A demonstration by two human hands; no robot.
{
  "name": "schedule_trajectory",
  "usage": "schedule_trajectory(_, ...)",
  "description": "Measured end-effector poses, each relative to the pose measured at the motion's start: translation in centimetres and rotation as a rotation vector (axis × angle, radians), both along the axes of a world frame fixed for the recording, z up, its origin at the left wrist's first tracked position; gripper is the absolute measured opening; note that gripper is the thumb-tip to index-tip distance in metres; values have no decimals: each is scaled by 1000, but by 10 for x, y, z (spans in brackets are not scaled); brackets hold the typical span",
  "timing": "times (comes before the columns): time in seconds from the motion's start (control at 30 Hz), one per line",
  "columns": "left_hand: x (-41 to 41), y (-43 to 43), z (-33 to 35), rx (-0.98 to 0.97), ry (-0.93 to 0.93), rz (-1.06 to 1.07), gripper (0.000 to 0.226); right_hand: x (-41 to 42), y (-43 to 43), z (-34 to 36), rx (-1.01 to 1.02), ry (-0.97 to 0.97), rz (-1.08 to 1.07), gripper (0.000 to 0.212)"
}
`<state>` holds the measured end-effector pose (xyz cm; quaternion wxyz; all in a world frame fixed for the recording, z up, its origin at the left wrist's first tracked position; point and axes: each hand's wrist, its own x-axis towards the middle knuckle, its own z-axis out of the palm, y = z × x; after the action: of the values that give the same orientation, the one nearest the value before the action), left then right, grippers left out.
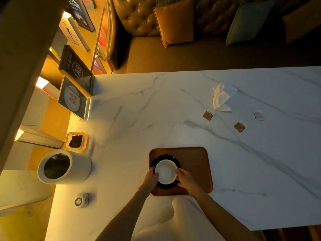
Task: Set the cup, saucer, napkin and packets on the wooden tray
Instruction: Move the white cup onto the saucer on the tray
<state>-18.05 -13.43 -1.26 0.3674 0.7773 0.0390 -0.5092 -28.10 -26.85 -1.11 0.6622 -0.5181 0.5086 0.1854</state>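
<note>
A white cup (pixel 165 171) sits on a black saucer (pixel 165 158) at the left end of the wooden tray (pixel 194 164). My left hand (pixel 151 178) grips the cup and saucer from the left, and my right hand (pixel 185 179) grips them from the right. A crumpled white napkin (pixel 222 97) lies far out on the marble table. Two brown packets (pixel 208 115) (pixel 239 126) and a white packet (pixel 258 115) lie near it, apart from the tray.
The marble table (pixel 139 119) holds a white cylindrical bin (pixel 64 166), a glass dish of dark bits (pixel 75 141), a small round device (pixel 81 200) and an upright sign (pixel 73 98) at the left. A leather sofa with cushions (pixel 175 23) stands beyond the far edge.
</note>
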Motion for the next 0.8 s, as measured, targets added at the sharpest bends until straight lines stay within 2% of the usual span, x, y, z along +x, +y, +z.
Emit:
schedule_trajectory(0.17, -5, -3, 3, 55, -102, 5, 42, 0, -3, 3, -13, 3, 40, 39)
schedule_trajectory(0.33, -3, -18, 12, 249, -469, -97, 42, -16, -24, 16, -152, -48, -26, 23)
schedule_trajectory(0.5, -7, -65, 20, 161, -750, -282, 26, -55, -71, 26, -374, -54, -122, 20)
schedule_trajectory(0.63, -26, -120, 20, 83, -795, -375, 30, -93, -124, 27, -474, 10, -146, 23)
schedule_trajectory(0.8, -60, -186, 12, 73, -706, -385, 29, -131, -195, 21, -464, 66, -126, 22)
